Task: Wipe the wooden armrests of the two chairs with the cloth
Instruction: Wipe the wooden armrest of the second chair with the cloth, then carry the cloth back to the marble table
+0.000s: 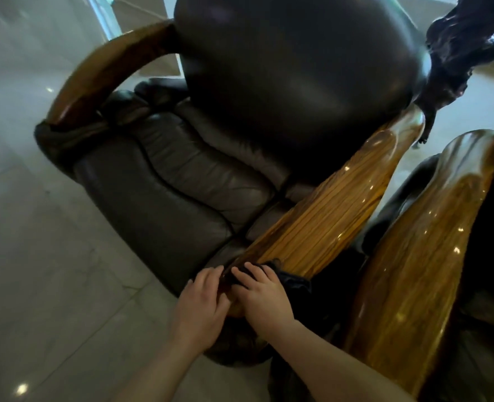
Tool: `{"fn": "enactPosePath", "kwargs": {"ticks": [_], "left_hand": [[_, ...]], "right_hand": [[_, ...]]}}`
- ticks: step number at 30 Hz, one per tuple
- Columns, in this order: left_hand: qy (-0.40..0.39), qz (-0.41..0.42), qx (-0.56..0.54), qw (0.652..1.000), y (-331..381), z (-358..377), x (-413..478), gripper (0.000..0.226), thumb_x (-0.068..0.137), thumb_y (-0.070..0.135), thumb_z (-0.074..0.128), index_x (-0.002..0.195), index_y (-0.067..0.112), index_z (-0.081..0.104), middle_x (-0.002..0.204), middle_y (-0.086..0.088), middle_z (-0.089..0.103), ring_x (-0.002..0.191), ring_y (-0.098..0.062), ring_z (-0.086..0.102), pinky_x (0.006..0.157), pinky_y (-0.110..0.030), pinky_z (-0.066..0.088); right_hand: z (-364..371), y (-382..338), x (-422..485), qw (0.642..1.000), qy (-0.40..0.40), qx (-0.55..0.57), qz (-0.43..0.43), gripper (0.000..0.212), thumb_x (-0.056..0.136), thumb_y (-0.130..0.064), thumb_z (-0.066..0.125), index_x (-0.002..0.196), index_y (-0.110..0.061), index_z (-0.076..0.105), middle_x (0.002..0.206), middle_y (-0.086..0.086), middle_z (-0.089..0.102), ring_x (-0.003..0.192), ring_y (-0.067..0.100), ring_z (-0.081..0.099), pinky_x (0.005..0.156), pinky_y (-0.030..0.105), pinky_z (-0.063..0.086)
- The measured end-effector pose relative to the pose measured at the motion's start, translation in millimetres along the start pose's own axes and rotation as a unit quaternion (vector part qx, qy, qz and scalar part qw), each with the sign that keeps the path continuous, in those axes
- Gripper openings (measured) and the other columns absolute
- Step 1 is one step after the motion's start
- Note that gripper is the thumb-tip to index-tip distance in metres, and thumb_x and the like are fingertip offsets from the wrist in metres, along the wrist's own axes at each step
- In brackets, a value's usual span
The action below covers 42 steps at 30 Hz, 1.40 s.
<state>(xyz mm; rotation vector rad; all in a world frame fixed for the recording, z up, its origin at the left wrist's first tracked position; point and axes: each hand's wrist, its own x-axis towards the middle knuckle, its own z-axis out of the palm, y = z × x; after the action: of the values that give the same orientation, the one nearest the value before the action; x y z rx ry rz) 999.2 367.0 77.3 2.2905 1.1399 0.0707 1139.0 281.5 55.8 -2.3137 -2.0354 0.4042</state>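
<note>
A dark leather chair (182, 181) fills the middle of the view, with a glossy wooden armrest (332, 204) on its near side and another wooden armrest (101, 82) on its far side. A second chair's wooden armrest (431, 245) runs alongside at the right. My right hand (263, 294) presses flat on a dark cloth (289, 278) at the front end of the near armrest. My left hand (202, 303) rests beside it on the armrest's front tip, fingers spread, touching the wood.
Pale polished floor tiles (51, 271) spread to the left and front of the chair. A dark gnarled wooden carving (460, 47) rises behind the backrest at the upper right. The gap between the two chairs is narrow and dark.
</note>
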Motion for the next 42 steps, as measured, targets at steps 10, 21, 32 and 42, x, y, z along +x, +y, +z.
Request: {"fn": "enactPosePath", "kwargs": {"ticks": [10,21,32,42], "left_hand": [[0.022,-0.078,0.193,0.978,-36.4,-98.9,-77.0,0.073,0.092,0.046,0.040,0.155,0.024,0.011,0.160,-0.012,0.022,0.144,-0.033,0.025,0.117,-0.058,0.012],[0.062,-0.100,0.185,0.976,-29.9,-208.8,-146.0,0.075,0.090,0.061,0.029,0.155,0.030,0.007,0.161,-0.008,0.021,0.147,-0.027,0.020,0.116,-0.060,0.005],[0.110,-0.120,0.204,0.965,-27.9,-314.5,-217.9,0.075,0.090,0.061,0.027,0.154,0.028,0.007,0.160,-0.009,0.022,0.146,-0.029,0.022,0.113,-0.059,0.020],[0.109,-0.124,0.201,0.966,-38.7,-352.4,-245.5,0.074,0.092,0.060,0.031,0.153,0.028,0.007,0.162,-0.010,0.015,0.149,-0.026,0.013,0.113,-0.065,0.012]], "right_hand": [[-96.4,-56.8,27.9,0.970,0.069,0.208,0.107,0.025,0.099,-0.024,0.057,0.120,-0.028,0.069,0.124,-0.007,0.068,0.112,0.015,0.063,0.092,0.026,0.047],[-240.8,-132.5,-10.2,0.961,0.126,0.222,0.105,0.029,0.098,-0.034,0.058,0.127,-0.029,0.064,0.117,-0.008,0.069,0.101,0.013,0.065,0.083,0.029,0.051],[-319.8,-219.6,-45.9,0.965,0.137,0.210,0.076,0.031,0.098,-0.036,0.058,0.129,-0.029,0.062,0.118,-0.005,0.069,0.100,0.010,0.061,0.077,0.021,0.042],[-356.7,-257.6,-47.8,0.976,0.121,0.172,0.057,0.033,0.099,-0.040,0.055,0.130,-0.029,0.062,0.123,-0.003,0.068,0.113,0.021,0.061,0.089,0.033,0.047]]}}
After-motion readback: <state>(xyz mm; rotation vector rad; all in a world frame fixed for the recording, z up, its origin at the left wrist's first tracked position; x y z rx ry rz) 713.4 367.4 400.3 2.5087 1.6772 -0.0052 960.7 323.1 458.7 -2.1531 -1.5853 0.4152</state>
